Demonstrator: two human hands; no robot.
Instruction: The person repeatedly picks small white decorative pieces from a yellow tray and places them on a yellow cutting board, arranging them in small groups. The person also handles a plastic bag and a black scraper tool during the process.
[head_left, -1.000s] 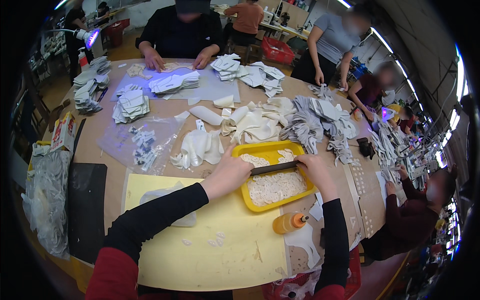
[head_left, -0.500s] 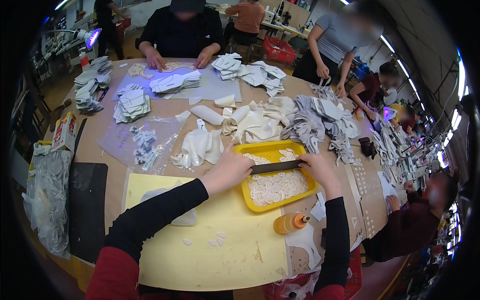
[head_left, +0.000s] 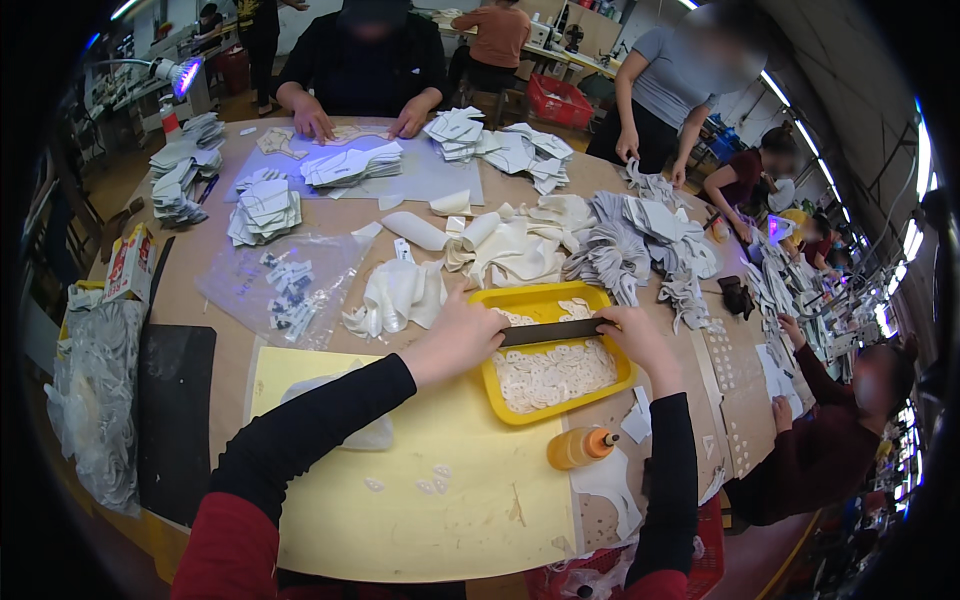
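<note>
Yellow plastic, smooth and shiny, on my head view: that's the shallow tray (head_left: pixel 538 294), sitting right under the fingers, heaped with small, flat, pale cut-outs (head_left: pixel 555 376), rounded and overlapping. Across it runs a stiff, dark strip (head_left: pixel 553 333), straight-edged and matte. Left hand (head_left: pixel 458 335) pinches one end, fingers curled in tight; right hand (head_left: pixel 632 333) pinches the other, so I've got the strip stretched between two grips, above the tray.

Just below the right fingers, a rounded, see-through bottle (head_left: pixel 577 449) of orange liquid lies by the edge of a smooth yellow sheet (head_left: pixel 420 535). Beyond the left fingertips, soft cream material (head_left: pixel 400 297) lies in loose folds; beyond the right ones, grey-white pieces (head_left: pixel 605 262) fan out in a ruffled stack.

Against a second ago, the strip now lies more level and shows me a broader face. Tray and bottle have hardly moved. Far right of the fingers, a co-worker's hand (head_left: pixel 790 329) has reached further out.
</note>
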